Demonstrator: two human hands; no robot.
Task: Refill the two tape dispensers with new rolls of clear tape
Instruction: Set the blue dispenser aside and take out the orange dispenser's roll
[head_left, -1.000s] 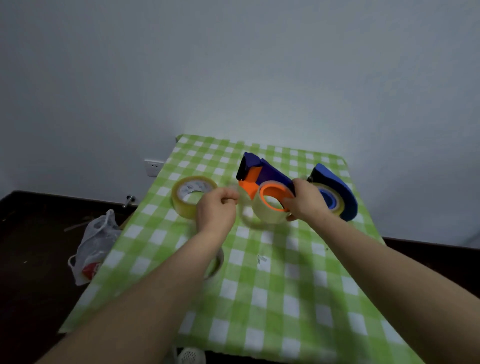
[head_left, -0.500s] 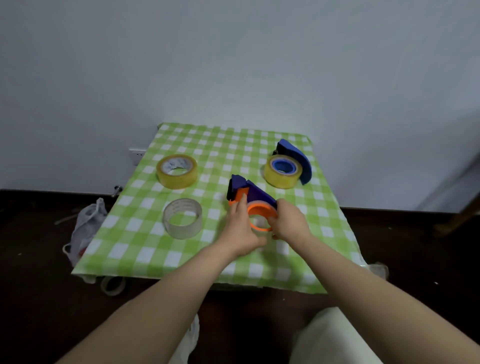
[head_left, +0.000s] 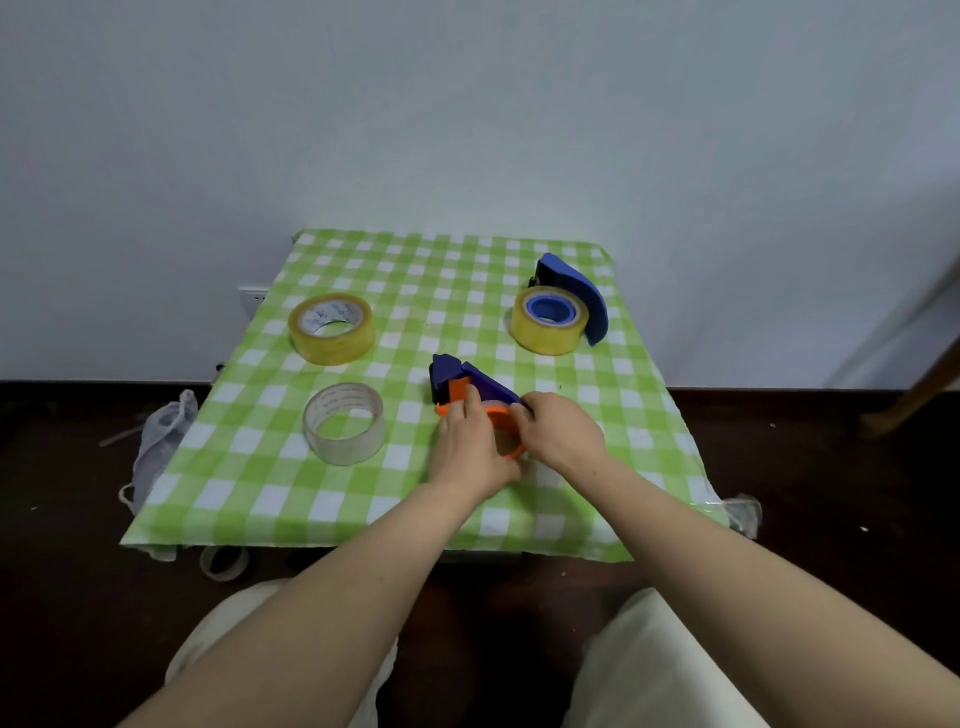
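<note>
The near tape dispenser (head_left: 485, 384), blue and orange, lies mid-table (head_left: 415, 291). The left hand (head_left: 467, 447) has its grip closed over the orange wheel, and the right hand (head_left: 563, 431) has its grip closed on the blue body. The 2nd dispenser (head_left: 582, 291), far right, carries a yellowish roll (head_left: 548, 327). Well to the left lie 2 loose rolls, 1 yellowish (head_left: 332, 330) and 1 clear (head_left: 345, 423).

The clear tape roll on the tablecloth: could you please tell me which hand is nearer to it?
Left. The left hand holds the orange-hubbed dispenser on the side facing the clear tape roll; the right hand holds its far side, farther off.
</note>
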